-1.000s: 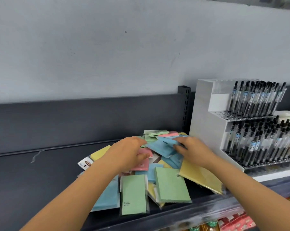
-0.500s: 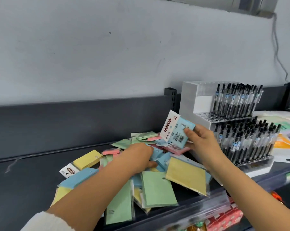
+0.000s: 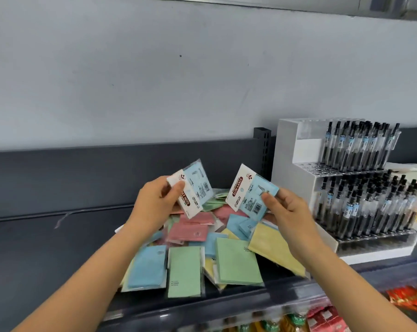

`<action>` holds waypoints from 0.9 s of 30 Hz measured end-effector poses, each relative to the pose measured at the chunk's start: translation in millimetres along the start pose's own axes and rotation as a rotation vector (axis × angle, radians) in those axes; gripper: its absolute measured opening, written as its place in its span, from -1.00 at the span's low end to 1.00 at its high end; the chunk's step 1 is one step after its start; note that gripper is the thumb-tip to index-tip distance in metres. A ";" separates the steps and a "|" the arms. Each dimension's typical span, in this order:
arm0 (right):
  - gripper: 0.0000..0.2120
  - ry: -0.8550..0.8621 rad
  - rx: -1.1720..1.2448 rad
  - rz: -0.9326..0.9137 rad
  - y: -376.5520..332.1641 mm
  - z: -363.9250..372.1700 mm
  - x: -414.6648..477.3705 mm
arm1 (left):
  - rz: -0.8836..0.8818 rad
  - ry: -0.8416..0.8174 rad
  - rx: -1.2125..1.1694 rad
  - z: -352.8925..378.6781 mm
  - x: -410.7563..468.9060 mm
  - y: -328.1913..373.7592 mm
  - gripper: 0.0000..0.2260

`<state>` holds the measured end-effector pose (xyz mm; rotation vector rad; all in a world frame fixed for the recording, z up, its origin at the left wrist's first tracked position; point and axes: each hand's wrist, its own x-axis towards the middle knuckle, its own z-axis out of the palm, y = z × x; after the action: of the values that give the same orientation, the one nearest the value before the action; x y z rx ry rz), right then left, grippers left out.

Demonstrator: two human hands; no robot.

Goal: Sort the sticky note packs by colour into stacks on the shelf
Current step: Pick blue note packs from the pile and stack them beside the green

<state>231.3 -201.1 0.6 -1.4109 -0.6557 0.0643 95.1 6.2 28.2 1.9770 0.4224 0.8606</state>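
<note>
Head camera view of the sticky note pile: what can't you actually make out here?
Head view throughout:
1. Small print on the blue plastic-wrapped sticky note pack in the left hand and on the second blue pack in the right hand: too small.
2. Middle of the coloured pack pile: hidden by both hands.
3. Red packets under the dark shelf: blurred, cut off by the bottom edge.

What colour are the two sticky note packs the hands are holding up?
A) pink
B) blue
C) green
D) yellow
B: the left hand grips the left blue pack and the right hand pinches the right blue pack.
</note>
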 end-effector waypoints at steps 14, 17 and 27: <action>-0.85 -0.325 0.084 0.029 5.2 128.1 -47.1 | -0.174 0.273 -0.112 -123.3 -110.0 -34.3 -0.88; -0.87 -0.381 0.068 0.047 -1.1 152.5 -58.3 | -0.189 0.307 -0.050 -151.4 -129.6 -40.3 -0.87; -0.87 -0.454 0.047 0.044 -24.9 253.2 -110.3 | -0.178 0.385 -0.003 -249.1 -182.4 -67.3 -0.90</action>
<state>16.1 -26.8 -14.9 -1.3750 -0.9892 0.4419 -207.3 85.6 -17.1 1.7379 0.8043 1.1263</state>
